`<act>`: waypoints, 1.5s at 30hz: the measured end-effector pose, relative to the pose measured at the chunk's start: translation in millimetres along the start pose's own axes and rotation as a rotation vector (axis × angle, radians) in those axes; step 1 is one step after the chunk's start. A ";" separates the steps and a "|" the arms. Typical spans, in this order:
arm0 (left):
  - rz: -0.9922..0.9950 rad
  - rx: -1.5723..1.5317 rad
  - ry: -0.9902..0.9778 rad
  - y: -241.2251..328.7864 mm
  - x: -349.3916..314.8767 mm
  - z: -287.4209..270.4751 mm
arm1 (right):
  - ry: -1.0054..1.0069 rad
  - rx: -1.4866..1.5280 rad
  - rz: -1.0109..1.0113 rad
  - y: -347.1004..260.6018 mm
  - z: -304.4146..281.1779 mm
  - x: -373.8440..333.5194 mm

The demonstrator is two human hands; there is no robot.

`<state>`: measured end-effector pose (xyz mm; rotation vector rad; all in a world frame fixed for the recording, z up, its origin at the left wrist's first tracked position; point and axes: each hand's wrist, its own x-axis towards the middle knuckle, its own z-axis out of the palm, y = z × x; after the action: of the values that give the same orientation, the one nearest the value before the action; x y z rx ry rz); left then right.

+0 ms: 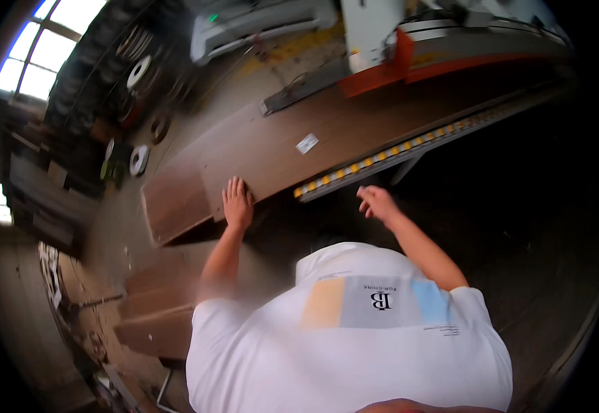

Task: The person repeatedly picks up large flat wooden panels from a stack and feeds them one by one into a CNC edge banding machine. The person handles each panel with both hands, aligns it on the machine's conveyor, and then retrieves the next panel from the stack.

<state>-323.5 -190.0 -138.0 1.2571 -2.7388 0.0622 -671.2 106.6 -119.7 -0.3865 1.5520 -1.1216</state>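
Observation:
My left hand (237, 204) lies flat, fingers spread, on the near edge of a long brown wooden board (327, 131) that has a small white label (307, 143) on it. My right hand (376, 203) hovers open over the dark floor with nothing in it, just below a rail of yellow rollers (382, 155) that runs along the board's near side. Both bare forearms reach out from my white T-shirt (279, 358). A second brown panel (175, 203) lies against the board's left end.
An orange and white machine (444, 41) stands behind the board at the upper right. Rolls of edge strip (138, 160) stand against a rack at the upper left. Several brown boards (158, 303) are stacked at the lower left. Windows (37, 55) are bright at the far left.

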 end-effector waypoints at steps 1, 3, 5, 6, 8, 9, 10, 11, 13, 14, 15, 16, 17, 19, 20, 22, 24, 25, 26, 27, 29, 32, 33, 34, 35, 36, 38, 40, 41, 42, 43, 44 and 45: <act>0.107 -0.104 0.092 35.3 0.7 -1.9 | -0.004 0.008 -0.004 10.5 -20.3 -9.6; 0.241 -0.387 0.162 126.9 0.4 -10.3 | 0.032 0.059 -0.039 31.1 -62.3 -22.9; 0.249 -0.787 0.017 228.4 -18.8 -15.9 | 0.113 0.125 -0.074 36.7 -98.9 -33.7; 0.219 -0.979 -0.158 274.8 -26.1 -14.4 | 0.158 0.153 -0.076 38.9 -115.6 -35.6; 0.125 -1.232 -0.642 363.5 -33.9 2.3 | 0.263 0.187 -0.070 46.3 -162.5 -43.7; 0.349 -1.148 -0.732 394.6 -18.2 5.4 | 0.305 0.204 -0.075 64.7 -189.0 -43.2; 0.562 -1.056 -0.807 429.0 0.4 -0.8 | 0.321 0.169 -0.069 74.2 -218.1 -55.2; 0.783 -0.954 -0.866 460.3 21.8 -2.7 | 0.364 0.123 -0.063 93.3 -245.4 -63.2; 0.932 -0.820 -0.856 524.1 68.3 -0.6 | 0.483 0.078 0.005 142.1 -308.7 -79.2; 0.993 -0.750 -0.846 546.4 87.2 2.0 | 0.540 0.075 0.068 166.2 -334.9 -93.6; 1.154 -0.745 -0.788 565.1 107.0 35.9 | 0.636 -0.054 0.139 182.5 -359.3 -112.6; 1.272 -0.667 -0.802 606.3 130.8 45.2 | 0.735 -0.186 0.225 207.7 -388.2 -142.5; 1.405 -0.588 -0.836 652.6 156.0 44.8 | 0.768 -0.408 0.218 261.3 -419.1 -180.9; 1.529 -0.518 -0.863 719.2 179.2 26.5 | 0.818 -0.624 0.280 329.1 -438.9 -258.5; 1.546 -0.550 -0.851 767.3 192.2 12.0 | 0.915 -0.126 0.392 357.1 -449.0 -305.3; 1.579 -0.771 -0.697 874.9 214.2 6.1 | 1.049 0.619 0.413 355.4 -488.5 -312.3; 1.546 -0.907 -0.720 949.8 220.1 -8.6 | 1.153 0.646 0.318 324.3 -513.6 -307.8; 1.535 -0.915 -0.778 977.3 218.1 -15.9 | 1.171 0.596 0.328 318.7 -522.1 -298.5; 1.519 -0.929 -0.834 1007.5 216.8 -19.6 | 1.165 0.531 0.353 314.3 -538.5 -280.9; 1.499 -0.948 -0.886 1040.0 220.1 -17.5 | 1.148 0.483 0.365 303.8 -562.5 -266.1; 1.464 -0.779 -1.052 1090.0 225.5 -1.9 | 1.095 0.429 0.385 291.2 -618.7 -240.7; 1.215 -0.661 -1.235 1159.0 240.2 37.1 | 0.982 0.354 0.397 276.3 -722.4 -219.4; 1.135 -0.704 -1.180 1184.4 256.1 43.1 | 0.942 0.336 0.394 270.6 -758.9 -215.6; 1.047 -0.756 -1.133 1207.1 268.2 37.4 | 0.910 0.320 0.399 267.5 -791.9 -219.7; 1.052 -0.695 -1.011 1233.3 283.9 33.4 | 0.878 0.306 0.398 263.9 -830.1 -218.4; 1.081 -0.730 -0.983 1254.9 297.5 28.4 | 0.840 0.284 0.401 258.3 -868.7 -222.4; 1.127 -0.796 -0.917 1294.9 333.4 18.0 | 0.775 0.286 0.387 241.7 -950.5 -228.0; 1.107 -0.821 -0.783 1330.3 369.2 2.3 | 0.764 0.387 0.355 212.8 -1040.7 -234.2; 1.109 -0.863 -0.680 1350.2 386.4 -6.5 | 0.835 0.487 0.302 184.0 -1086.0 -239.4; 1.082 -0.891 -0.596 1365.5 401.3 -7.6 | 0.936 0.554 0.243 144.8 -1125.1 -228.3; 0.891 -0.978 -0.617 1377.8 414.2 -11.7 | 1.036 0.616 0.174 106.2 -1164.5 -217.3; 0.800 -1.031 -0.556 1389.2 427.1 -13.2 | 1.017 0.509 0.179 107.7 -1221.4 -199.3; 0.722 -1.080 -0.499 1399.4 442.3 -12.1 | 1.007 0.412 0.180 109.2 -1273.9 -180.5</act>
<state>-1667.7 391.8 -45.4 -0.0275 -2.6318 -1.5610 -1716.5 859.8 -204.4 0.6966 2.0562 -1.5502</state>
